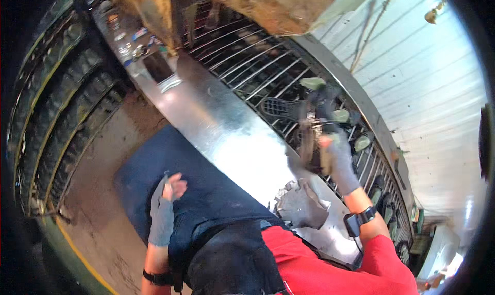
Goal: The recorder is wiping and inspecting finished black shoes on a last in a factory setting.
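My left hand (175, 188), in a grey glove with bare fingertips, hovers over the dark blue cloth on my lap. Its fingers are loosely bent and apart, and I see nothing held in them. Out to the right, my gloved right hand (334, 149) reaches over a metal bar rack (258, 81). Motion smears its fingers against a blurred brownish object (310, 140), so I cannot make out whether they grip it. Around that hand lie dark and pale shoe soles; one dark sole with a grid tread (281, 108) rests on the bars just left of it.
A shiny metal ledge (206, 107) runs between me and the rack. On it lie crumpled grey sheet scraps (301, 205), a dark flat rectangular object (157, 67) and small clutter. Dark tiered racks (67, 89) stand at left; a rusty machine housing (289, 9) overhangs the rack.
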